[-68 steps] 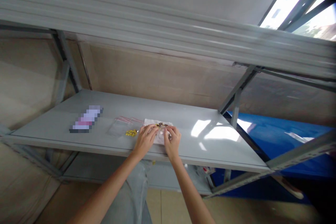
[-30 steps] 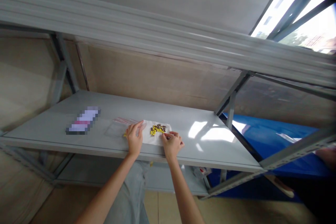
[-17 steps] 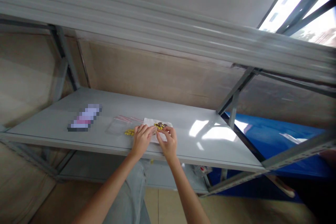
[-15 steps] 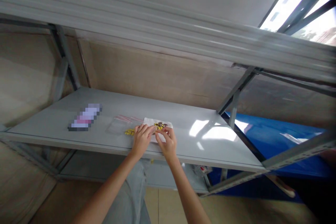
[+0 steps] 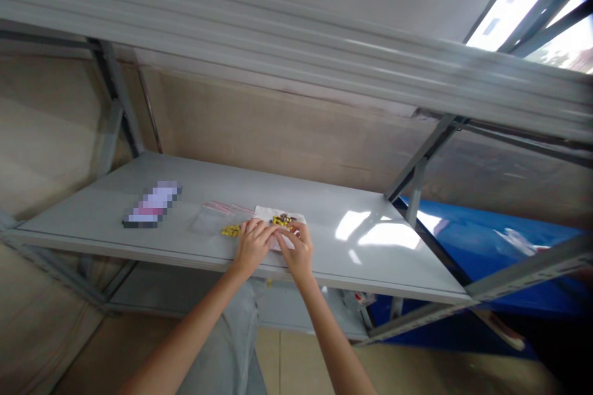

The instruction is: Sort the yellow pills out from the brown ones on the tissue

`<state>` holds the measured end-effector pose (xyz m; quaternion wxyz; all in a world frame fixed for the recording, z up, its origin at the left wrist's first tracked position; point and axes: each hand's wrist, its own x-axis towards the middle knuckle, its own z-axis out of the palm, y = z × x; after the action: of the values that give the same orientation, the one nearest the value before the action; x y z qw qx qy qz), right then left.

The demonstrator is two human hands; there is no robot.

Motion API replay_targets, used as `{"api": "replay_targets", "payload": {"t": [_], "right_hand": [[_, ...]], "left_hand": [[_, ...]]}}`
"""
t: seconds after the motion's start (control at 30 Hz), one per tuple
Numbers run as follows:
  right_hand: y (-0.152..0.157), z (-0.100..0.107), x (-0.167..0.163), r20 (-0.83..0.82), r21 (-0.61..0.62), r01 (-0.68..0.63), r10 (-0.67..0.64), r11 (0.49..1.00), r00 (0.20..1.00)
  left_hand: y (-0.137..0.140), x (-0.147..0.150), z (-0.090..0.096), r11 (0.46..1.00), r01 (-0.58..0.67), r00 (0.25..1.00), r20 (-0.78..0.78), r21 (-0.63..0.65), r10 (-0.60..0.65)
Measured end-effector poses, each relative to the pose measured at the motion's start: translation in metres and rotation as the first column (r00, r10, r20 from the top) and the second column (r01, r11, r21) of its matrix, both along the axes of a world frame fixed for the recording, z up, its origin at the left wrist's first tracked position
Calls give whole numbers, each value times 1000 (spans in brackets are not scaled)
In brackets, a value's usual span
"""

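Observation:
My left hand (image 5: 252, 247) and my right hand (image 5: 297, 251) rest on the front of a grey metal shelf (image 5: 139, 241). Their fingertips meet over the near edge of a white sheet (image 5: 267, 213). Whether they pinch anything is too small to tell. A heap of small yellow and dark pieces (image 5: 283, 220) lies on the sheet just beyond my right fingers. A second small yellow pile (image 5: 230, 231) sits on the shelf by my left hand. Clear zip bags with red strips (image 5: 210, 216) lie flat to the left of it.
A blurred flat object (image 5: 152, 203) lies further left on the shelf. An upper shelf beam (image 5: 296, 55) runs overhead. Slanted grey braces (image 5: 419, 157) stand at the right end, with a blue surface (image 5: 486, 241) behind them. A lower shelf (image 5: 185, 290) lies beneath.
One second ago my hands lay apart beside the sheet. Both have since come together over its near edge, fingertips touching, and have hardly moved in the last half second.

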<state>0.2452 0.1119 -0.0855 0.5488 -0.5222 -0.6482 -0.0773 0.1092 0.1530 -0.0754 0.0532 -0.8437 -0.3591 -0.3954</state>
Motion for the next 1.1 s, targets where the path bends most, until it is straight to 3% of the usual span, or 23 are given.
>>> {"api": "replay_targets", "payload": {"t": [0.1, 0.3, 0.4, 0.5, 0.57, 0.7, 0.8, 1.1], "right_hand": [[0, 1, 1, -21, -6, -6, 6, 1000, 1000], [-2, 9, -2, 186, -132, -85, 109, 988, 976], [-4, 10, -3, 192, -126, -83, 107, 988, 976], [-4, 9, -1, 40, -39, -2, 3, 999, 999], [-3, 8, 2, -96, -14, 153, -154, 988, 983], [2, 4, 4, -154, -186, 441, -470, 878, 869], [5, 0, 5, -94, -267, 481, -519, 835, 849], [9, -9, 8, -86, -267, 517, -554, 814, 828]], "left_hand": [[0, 0, 1, 1000, 25, 1000, 11, 14, -25], [-2, 1, 2, 997, 80, 997, 5, 10, -80], [-1, 2, 1, 988, 151, 988, -34, -9, -152], [-1, 2, 4, 993, 116, 993, 8, -21, -116], [-1, 2, 6, 999, 49, 997, 60, -11, -48], [0, 2, 8, 999, -33, 994, 100, 2, 33], [1, 2, 7, 998, -63, 992, 114, 23, 60], [3, 4, 2, 997, -24, 997, 69, 68, 20]]}}
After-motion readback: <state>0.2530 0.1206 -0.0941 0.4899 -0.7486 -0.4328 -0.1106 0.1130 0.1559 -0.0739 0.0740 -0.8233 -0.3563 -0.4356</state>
